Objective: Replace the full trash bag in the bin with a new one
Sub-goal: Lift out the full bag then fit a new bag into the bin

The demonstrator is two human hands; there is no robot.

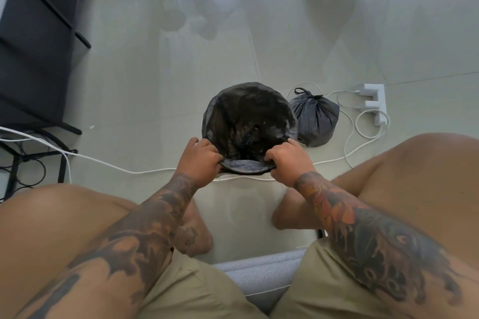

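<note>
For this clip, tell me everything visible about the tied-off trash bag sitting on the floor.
The tied-off dark grey plastic trash bag is bulging and crinkled, its neck knotted at the top with a loop handle sticking up to the left. It stands upright on the pale tiled floor, right beside the bin lined with a fresh black bag. Neither hand touches it. White cables curl around it.

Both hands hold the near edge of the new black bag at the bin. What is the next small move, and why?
Probably fold that near edge down over the bin's rim. The left hand and right hand both grip the new bag, whose far side already looks spread over the opening, while the near edge is bunched between them. The tied full bag already sits on the floor beside it.
</note>
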